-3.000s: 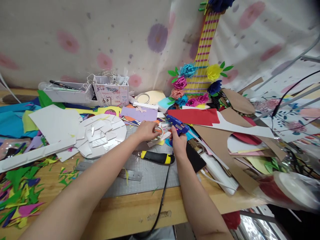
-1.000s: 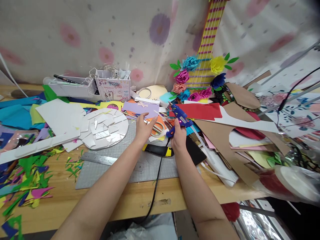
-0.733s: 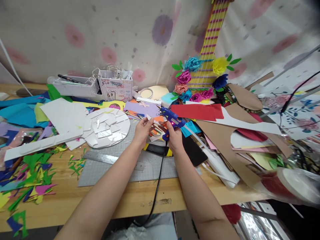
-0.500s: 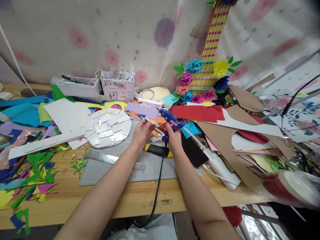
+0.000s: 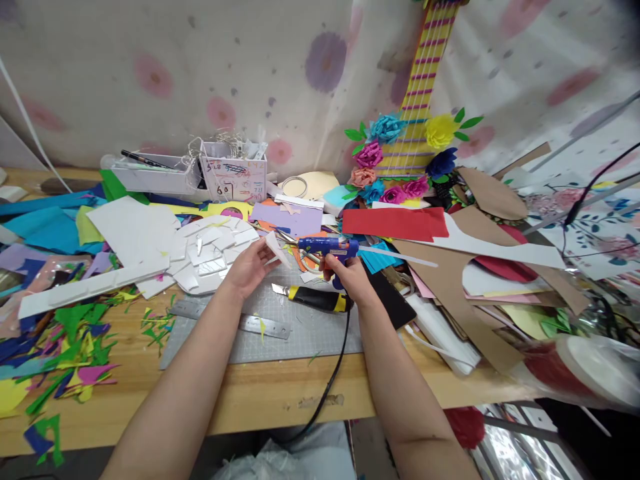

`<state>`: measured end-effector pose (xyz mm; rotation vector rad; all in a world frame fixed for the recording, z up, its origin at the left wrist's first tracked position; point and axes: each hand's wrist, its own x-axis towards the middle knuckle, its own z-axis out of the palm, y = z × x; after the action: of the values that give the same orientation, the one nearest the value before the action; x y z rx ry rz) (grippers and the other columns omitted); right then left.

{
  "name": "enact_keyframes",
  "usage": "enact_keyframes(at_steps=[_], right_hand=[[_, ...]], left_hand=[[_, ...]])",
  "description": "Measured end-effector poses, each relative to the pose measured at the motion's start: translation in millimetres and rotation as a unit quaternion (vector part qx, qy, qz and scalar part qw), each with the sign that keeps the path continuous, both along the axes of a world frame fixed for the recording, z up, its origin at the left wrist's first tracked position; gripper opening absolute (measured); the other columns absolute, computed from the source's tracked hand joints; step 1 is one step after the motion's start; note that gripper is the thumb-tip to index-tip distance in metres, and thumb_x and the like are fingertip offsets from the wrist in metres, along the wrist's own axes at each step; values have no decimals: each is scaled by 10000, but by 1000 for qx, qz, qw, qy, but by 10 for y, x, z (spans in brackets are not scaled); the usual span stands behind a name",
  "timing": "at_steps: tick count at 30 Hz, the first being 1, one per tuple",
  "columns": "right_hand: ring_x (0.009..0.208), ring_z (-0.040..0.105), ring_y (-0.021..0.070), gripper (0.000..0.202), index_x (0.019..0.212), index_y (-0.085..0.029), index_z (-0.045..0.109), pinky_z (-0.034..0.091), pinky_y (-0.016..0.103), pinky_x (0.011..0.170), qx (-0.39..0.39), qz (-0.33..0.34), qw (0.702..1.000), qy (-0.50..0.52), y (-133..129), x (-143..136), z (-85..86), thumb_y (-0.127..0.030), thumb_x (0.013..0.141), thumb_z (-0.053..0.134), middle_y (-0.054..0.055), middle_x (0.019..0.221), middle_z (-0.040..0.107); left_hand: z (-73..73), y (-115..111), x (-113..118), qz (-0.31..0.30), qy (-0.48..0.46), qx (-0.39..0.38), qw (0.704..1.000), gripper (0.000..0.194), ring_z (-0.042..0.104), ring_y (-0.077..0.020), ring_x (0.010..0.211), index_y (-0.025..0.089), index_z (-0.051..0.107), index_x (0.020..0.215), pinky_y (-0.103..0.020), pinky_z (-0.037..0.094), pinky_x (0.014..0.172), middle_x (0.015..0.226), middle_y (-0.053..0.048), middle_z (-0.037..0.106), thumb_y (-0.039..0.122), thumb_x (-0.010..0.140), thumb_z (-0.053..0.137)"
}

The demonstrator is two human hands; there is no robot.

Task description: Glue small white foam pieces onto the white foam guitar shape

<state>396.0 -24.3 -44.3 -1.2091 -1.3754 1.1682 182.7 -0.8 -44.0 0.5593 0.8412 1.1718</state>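
Note:
My right hand [image 5: 349, 275] is wrapped round the handle of a blue hot glue gun [image 5: 330, 247], whose nozzle points left; a long glue stick [image 5: 397, 255] sticks out of its back. My left hand [image 5: 249, 268] pinches a small white foam board piece [image 5: 278, 251], held just left of the nozzle and apart from it. Below the hands a black and yellow utility knife [image 5: 319, 298] lies on the grey cutting mat [image 5: 300, 347], blade to the left. Beside my left hand rests a round white foam shape [image 5: 200, 263] with pieces layered on it and a long strip [image 5: 95, 288].
A metal ruler [image 5: 260, 325] lies on the mat. Coloured paper scraps [image 5: 75, 340] cover the left side. At the back stand a white box [image 5: 235, 179] and a flower-trimmed paper guitar [image 5: 415, 127]. A black phone [image 5: 393, 300] and cardboard [image 5: 470, 327] lie right. The black cord [image 5: 333, 380] hangs over the table edge.
My hands have drawn apart, the left moving left with the white piece. The glue gun has turned so its nozzle points left instead of up and away. The knife's blade has come into view.

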Motion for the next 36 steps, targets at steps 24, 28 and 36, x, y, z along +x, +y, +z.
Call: enact_keyframes(at_steps=[24,28,36], right_hand=[[533,496,134,418,643,-188,577,380,265,525,-18,13,990,-136,-33,-19,-2,-602,683,621,-3,541,536],[524,486,133,421,700,-192,585,379,268,521,-15,-11,993,-120,-26,-22,-16,-608,663,640,-13,538,531],[544,472,134,455,665,-190,594,356,259,504,-7,-37,993,-114,21,16,-122,-644,672,625,-3,555,526]], left_hand=[[107,-48,-47,-33,39,-34,998,261,629,-135,723,128,711,866,-228,495,658,809,-63,712,310,845,526],[66,-59,-48,-57,45,-22,997,243,619,-142,689,140,714,845,-242,488,647,804,-68,715,323,822,555],[67,-93,-40,-109,49,-8,993,241,572,-130,614,146,690,743,-237,456,592,673,-44,660,343,809,570]])
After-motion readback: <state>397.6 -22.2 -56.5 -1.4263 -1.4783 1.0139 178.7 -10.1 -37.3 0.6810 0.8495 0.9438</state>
